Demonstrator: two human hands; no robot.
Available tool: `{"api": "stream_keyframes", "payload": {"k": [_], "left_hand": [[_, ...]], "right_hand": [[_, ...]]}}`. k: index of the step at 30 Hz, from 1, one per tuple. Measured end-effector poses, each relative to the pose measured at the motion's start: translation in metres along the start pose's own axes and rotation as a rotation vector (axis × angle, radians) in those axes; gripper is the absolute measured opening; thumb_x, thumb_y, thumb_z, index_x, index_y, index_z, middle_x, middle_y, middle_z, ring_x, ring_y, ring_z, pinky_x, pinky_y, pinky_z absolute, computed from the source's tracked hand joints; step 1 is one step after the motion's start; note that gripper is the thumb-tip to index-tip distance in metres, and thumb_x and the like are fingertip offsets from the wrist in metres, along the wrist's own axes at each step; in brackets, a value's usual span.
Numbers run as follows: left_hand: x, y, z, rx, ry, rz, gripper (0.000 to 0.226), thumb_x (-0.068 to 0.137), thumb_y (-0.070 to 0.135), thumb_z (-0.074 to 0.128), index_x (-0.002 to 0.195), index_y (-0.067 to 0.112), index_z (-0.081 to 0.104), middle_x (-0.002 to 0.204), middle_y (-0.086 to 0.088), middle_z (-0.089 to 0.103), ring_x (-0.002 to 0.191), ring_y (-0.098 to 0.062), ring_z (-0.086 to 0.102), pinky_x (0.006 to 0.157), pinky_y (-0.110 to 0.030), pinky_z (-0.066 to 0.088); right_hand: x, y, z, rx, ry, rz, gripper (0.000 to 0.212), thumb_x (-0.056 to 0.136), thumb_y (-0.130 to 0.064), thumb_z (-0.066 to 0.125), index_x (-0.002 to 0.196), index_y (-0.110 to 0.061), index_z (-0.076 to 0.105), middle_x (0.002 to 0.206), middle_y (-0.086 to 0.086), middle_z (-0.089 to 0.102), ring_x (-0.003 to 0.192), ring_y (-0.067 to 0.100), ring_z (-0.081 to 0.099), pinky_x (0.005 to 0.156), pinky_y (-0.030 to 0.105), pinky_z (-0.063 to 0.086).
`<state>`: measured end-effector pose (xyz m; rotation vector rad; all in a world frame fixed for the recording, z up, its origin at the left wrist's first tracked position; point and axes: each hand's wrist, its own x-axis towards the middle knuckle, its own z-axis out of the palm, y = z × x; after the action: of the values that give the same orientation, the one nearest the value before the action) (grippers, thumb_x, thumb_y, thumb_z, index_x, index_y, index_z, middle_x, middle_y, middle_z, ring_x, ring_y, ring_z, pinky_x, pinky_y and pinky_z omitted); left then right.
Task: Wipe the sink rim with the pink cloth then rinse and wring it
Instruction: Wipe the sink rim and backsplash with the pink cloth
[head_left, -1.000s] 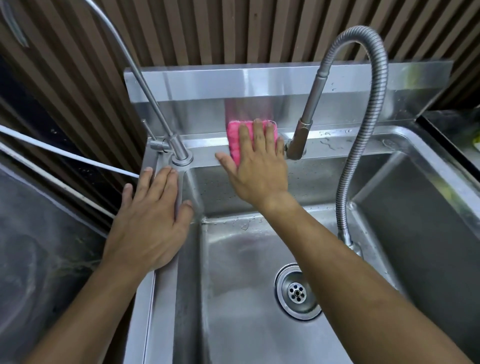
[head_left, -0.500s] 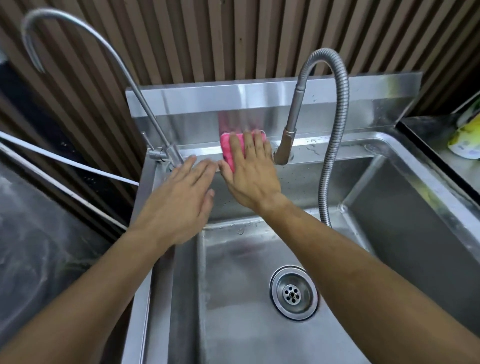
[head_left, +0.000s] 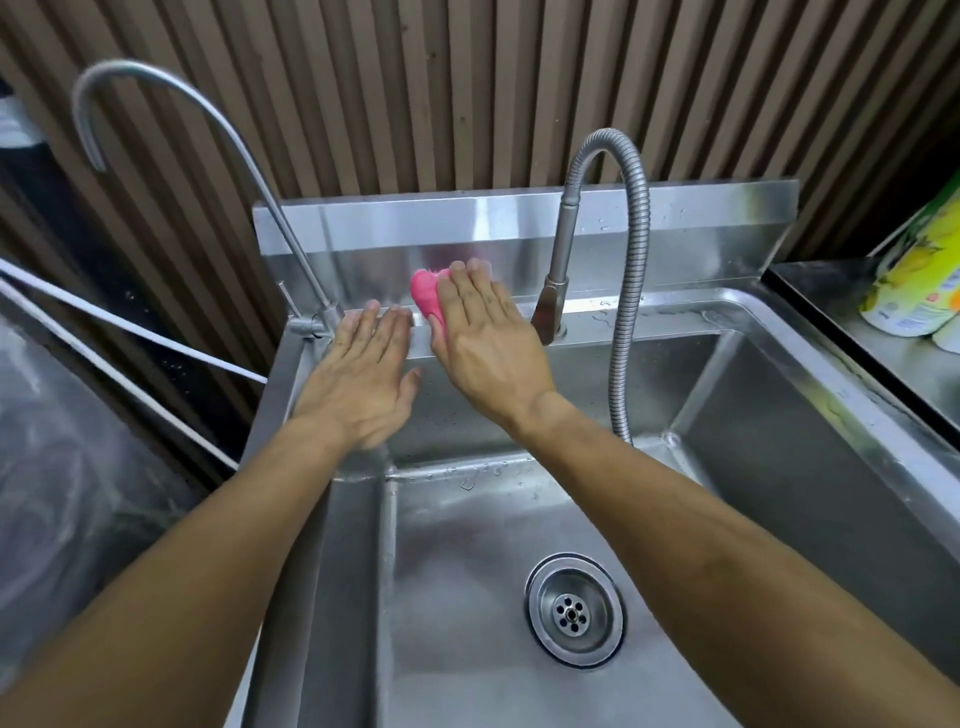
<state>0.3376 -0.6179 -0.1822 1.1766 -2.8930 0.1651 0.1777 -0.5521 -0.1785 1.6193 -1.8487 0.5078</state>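
The pink cloth (head_left: 427, 297) lies bunched on the back rim (head_left: 665, 303) of the steel sink, against the backsplash. My right hand (head_left: 485, 340) presses flat on the cloth and covers most of it; only its left edge shows. My left hand (head_left: 363, 379) rests flat with fingers spread just left of the cloth, fingertips on the back rim, holding nothing. Both hands sit between the two taps.
A thin gooseneck tap (head_left: 208, 156) rises at the sink's back left corner. A flexible hose tap (head_left: 618, 249) stands right of my right hand. The drain (head_left: 574, 610) is in the basin. A yellow-green packet (head_left: 914, 280) stands on the counter at right. White cables (head_left: 130, 332) run at left.
My left hand moved from the sink's left rim to the back rim beside the cloth. The cloth went from flat to bunched under my right hand. The camera view rose.
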Motion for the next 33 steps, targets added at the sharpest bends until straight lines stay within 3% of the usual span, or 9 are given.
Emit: {"api": "stream_keyframes", "payload": {"k": [6,10,16,18,21,24,27,30,33], "left_hand": [[-0.01,0.007,-0.011,0.0,-0.085,0.035,0.08,0.096,0.057,-0.003,0.161,0.011,-0.014,0.171,-0.007,-0.017,0.156,-0.02,-0.021,0.128,-0.041,-0.013],[-0.015,0.017,-0.009,-0.082,-0.087,0.05,0.077,0.101,0.062,0.003,0.162,0.019,-0.018,0.169,-0.001,-0.024,0.153,-0.015,-0.027,0.128,-0.038,-0.011],[0.014,0.049,-0.014,-0.186,0.115,0.017,0.068,0.108,0.051,0.012,0.162,0.02,-0.014,0.169,0.001,-0.023,0.155,-0.019,-0.024,0.128,-0.038,-0.009],[0.027,0.055,-0.008,-0.198,0.18,-0.026,0.067,0.108,0.051,0.013,0.162,0.021,-0.016,0.168,0.002,-0.026,0.154,-0.019,-0.027,0.128,-0.039,-0.01],[0.04,0.06,0.005,-0.189,0.177,-0.081,0.066,0.108,0.052,0.009,0.161,0.022,-0.016,0.167,0.002,-0.026,0.157,-0.021,-0.021,0.128,-0.041,-0.009],[0.042,0.059,0.015,-0.191,0.197,-0.1,0.063,0.107,0.053,0.002,0.162,0.025,-0.011,0.167,0.004,-0.022,0.158,-0.018,-0.013,0.129,-0.041,-0.004],[0.042,0.059,0.017,-0.192,0.229,-0.107,0.065,0.104,0.053,0.0,0.164,0.028,0.0,0.169,0.008,-0.01,0.159,-0.018,-0.005,0.129,-0.041,0.002],[0.045,0.06,0.019,-0.176,0.249,-0.102,0.065,0.103,0.052,0.0,0.164,0.03,0.007,0.169,0.01,0.001,0.159,-0.019,0.001,0.13,-0.042,0.009],[0.042,0.06,0.02,-0.165,0.266,-0.111,0.063,0.105,0.052,0.001,0.163,0.031,0.008,0.17,0.009,0.006,0.158,-0.019,0.003,0.13,-0.043,0.012]], "right_hand": [[-0.016,0.002,-0.108,0.112,0.317,-0.104,0.049,0.107,-0.028,0.044,0.14,0.005,0.058,0.147,0.024,0.056,0.141,0.036,0.052,0.12,0.044,0.038],[-0.044,0.054,-0.162,0.189,0.367,-0.101,0.049,0.112,-0.027,0.037,0.146,0.004,0.051,0.154,0.022,0.049,0.148,0.035,0.041,0.125,0.045,0.031],[-0.049,0.146,-0.147,0.371,0.621,0.347,0.05,0.112,-0.028,0.032,0.147,0.003,0.048,0.152,0.022,0.05,0.147,0.036,0.04,0.124,0.018,0.025],[-0.028,0.162,-0.129,0.409,0.74,0.472,0.045,0.111,-0.021,0.038,0.149,0.002,0.046,0.154,0.021,0.049,0.146,0.037,0.042,0.124,0.024,0.028],[0.016,0.176,-0.088,0.31,0.601,0.452,0.048,0.111,-0.024,0.038,0.153,-0.001,0.043,0.161,0.018,0.04,0.151,0.038,0.034,0.128,0.052,0.023],[0.033,0.161,-0.03,0.214,0.34,0.228,0.051,0.113,-0.025,0.033,0.157,0.001,0.034,0.164,0.024,0.033,0.153,0.044,0.029,0.131,0.04,-0.005],[0.029,0.144,0.006,0.172,0.139,-0.068,0.064,0.112,-0.033,-0.002,0.157,0.002,0.028,0.163,0.023,0.034,0.151,0.043,0.033,0.13,0.049,0.005],[0.023,0.17,0.016,0.092,0.056,-0.162,0.056,0.113,-0.033,0.018,0.164,-0.009,0.02,0.171,0.014,0.019,0.16,0.032,0.014,0.131,0.048,0.002],[0.005,0.208,0.017,0.078,0.065,0.083,0.059,0.112,-0.029,0.033,0.166,-0.014,0.012,0.174,0.011,0.006,0.161,0.027,-0.004,0.13,0.044,-0.007]]}}
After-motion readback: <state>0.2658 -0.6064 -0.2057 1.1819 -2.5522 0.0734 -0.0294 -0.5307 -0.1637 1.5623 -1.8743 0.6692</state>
